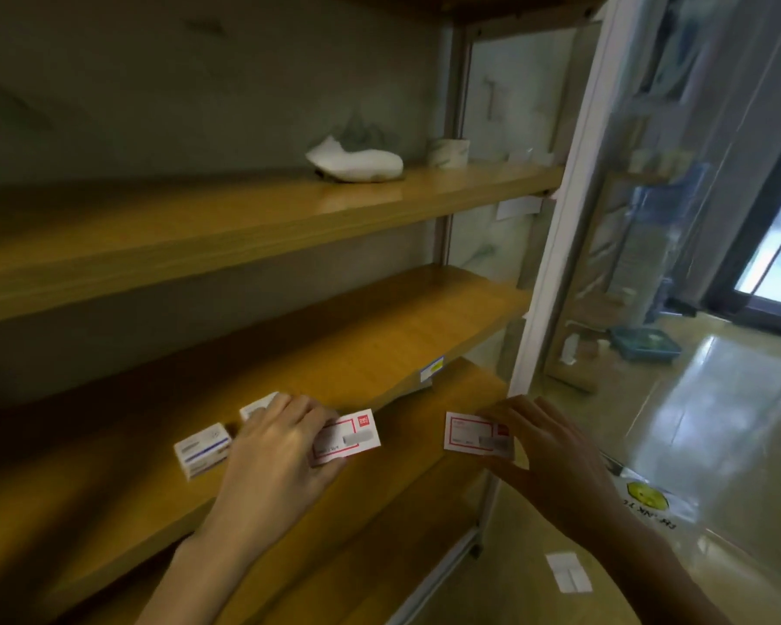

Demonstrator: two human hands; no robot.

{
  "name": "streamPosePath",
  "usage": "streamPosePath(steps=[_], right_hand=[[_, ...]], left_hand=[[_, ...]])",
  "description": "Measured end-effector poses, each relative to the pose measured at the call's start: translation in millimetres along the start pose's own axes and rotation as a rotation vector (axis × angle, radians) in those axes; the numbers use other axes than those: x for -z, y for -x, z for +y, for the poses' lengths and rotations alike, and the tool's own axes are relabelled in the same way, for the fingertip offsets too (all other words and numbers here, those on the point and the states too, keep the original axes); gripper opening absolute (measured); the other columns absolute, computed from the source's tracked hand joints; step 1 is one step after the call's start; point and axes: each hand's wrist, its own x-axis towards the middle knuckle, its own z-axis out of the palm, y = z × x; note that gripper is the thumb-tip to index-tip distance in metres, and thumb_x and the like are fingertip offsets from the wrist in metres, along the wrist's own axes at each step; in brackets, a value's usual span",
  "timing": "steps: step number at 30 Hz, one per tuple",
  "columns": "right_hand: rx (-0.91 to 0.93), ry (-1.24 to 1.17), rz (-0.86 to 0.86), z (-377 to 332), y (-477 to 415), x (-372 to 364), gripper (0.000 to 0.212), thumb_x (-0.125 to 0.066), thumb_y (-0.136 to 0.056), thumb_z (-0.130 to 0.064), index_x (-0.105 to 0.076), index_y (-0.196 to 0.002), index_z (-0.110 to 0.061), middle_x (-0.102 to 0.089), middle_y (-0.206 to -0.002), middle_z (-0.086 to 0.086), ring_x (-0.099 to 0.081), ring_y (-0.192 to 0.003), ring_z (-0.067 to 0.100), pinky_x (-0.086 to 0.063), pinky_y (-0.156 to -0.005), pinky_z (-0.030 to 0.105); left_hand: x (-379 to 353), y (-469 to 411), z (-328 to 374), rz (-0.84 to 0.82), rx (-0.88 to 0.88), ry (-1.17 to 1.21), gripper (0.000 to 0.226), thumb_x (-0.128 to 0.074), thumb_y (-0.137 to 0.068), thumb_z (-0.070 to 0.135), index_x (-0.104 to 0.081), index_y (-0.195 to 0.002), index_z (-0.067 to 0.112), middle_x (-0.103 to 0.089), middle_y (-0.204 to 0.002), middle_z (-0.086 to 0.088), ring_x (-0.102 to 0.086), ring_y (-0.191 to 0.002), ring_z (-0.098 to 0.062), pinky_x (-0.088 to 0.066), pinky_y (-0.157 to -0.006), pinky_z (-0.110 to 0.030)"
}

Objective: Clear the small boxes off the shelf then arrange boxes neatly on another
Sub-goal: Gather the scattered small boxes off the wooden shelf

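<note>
The person's left hand [285,448] grips a white box with a red frame [348,437]. The fingers [321,421] curl over its top and the thumb appears to sit below, so the printed face stays turned up toward the camera. The box sits at the front edge of the low shelf [109,512]; whether it rests on the wood cannot be told.

At 3 o'clock from it and apart from it, the right hand [555,462] pinches a second red-framed box [474,435] by its right end. This one is held clear of the shelf, probably so both can be carried off at once.

Two boxes remain on the shelf. A blue-striped box [201,448] lies at 9 o'clock from the left hand, and another white box [258,406] lies at 11 o'clock, partly hidden behind the knuckles. The clearing looks unfinished.

Each red-framed box has a small red logo square in one corner, but the print is too blurred to read. A yellow and blue tag [431,369] on the edge of the shelf above is also unreadable. A floor sticker [645,498] at 4 o'clock shows a yellow face and upside-down letters.
</note>
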Motion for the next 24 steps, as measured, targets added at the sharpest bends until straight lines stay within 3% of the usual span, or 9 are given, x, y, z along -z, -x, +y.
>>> streamPosePath(steps=[7,15,20,24], right_hand=[[0.06,-0.05,-0.034,76.4,-88.2,-25.1,0.045,-0.071,-0.072,-0.039,-0.059,-0.111,-0.02,-0.06,-0.106,-0.001,-0.052,-0.087,0.013,-0.049,-0.069,0.027],[0.162,-0.14,-0.093,152.9,-173.8,-68.0,0.045,-0.064,-0.078,-0.041,-0.055,-0.118,-0.022,-0.056,-0.113,-0.004,-0.044,-0.095,0.005,-0.036,-0.074,0.019],[0.256,-0.224,-0.188,199.8,-230.2,-101.4,0.049,-0.061,-0.079,-0.045,-0.049,-0.123,-0.028,-0.053,-0.117,-0.01,-0.044,-0.102,0.006,-0.04,-0.082,0.022],[0.379,-0.225,-0.29,236.2,-271.3,-124.4,0.05,-0.055,-0.08,-0.051,-0.045,-0.126,-0.032,-0.047,-0.121,-0.017,-0.039,-0.109,0.002,-0.033,-0.089,0.016]], left_hand=[[-55.4,-97.0,1.3,0.03,0.018,0.013,0.046,-0.062,-0.076,0.051,-0.058,-0.113,0.024,-0.059,-0.109,0.006,-0.049,-0.099,-0.013,-0.032,-0.074,-0.022],[-106.5,-171.1,10.2,-0.01,0.088,-0.068,0.047,-0.051,-0.082,0.054,-0.049,-0.123,0.029,-0.051,-0.118,0.011,-0.042,-0.106,-0.009,-0.035,-0.084,-0.023],[-136.6,-209.1,21.1,0.001,0.212,-0.085,0.044,-0.054,-0.08,0.054,-0.053,-0.117,0.029,-0.055,-0.112,0.01,-0.045,-0.103,-0.01,-0.037,-0.083,-0.025],[-155.6,-237.2,30.6,-0.031,0.327,-0.112,0.046,-0.051,-0.079,0.058,-0.051,-0.117,0.032,-0.054,-0.112,0.012,-0.043,-0.103,-0.01,-0.036,-0.082,-0.024]])
